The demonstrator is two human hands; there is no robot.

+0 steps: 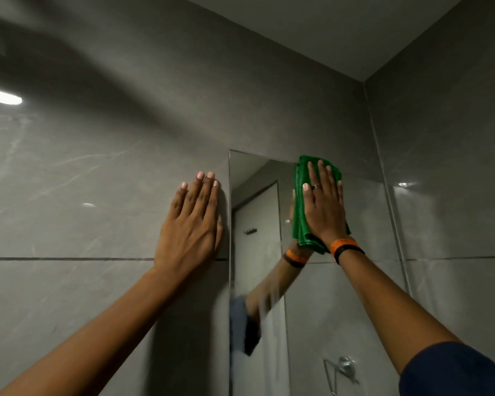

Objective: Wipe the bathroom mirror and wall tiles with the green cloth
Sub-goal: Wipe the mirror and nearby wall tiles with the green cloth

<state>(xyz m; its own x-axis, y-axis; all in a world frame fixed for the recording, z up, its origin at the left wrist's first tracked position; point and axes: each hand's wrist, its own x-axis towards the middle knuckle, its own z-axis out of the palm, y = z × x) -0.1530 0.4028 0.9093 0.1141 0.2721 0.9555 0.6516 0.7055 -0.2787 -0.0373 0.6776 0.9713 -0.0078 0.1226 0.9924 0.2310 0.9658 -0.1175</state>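
Head cam, 2 hands: right hand (323, 207) on 1 green cloth (300, 221), 1 mirror (355, 281)

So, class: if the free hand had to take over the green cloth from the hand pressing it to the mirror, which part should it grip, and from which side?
Probably the folded left edge of the green cloth, coming from the left. The right hand lies flat over its middle, pinning it to the mirror, while layered folds stick out left of that hand. The left hand rests flat on the wall tile on that side.
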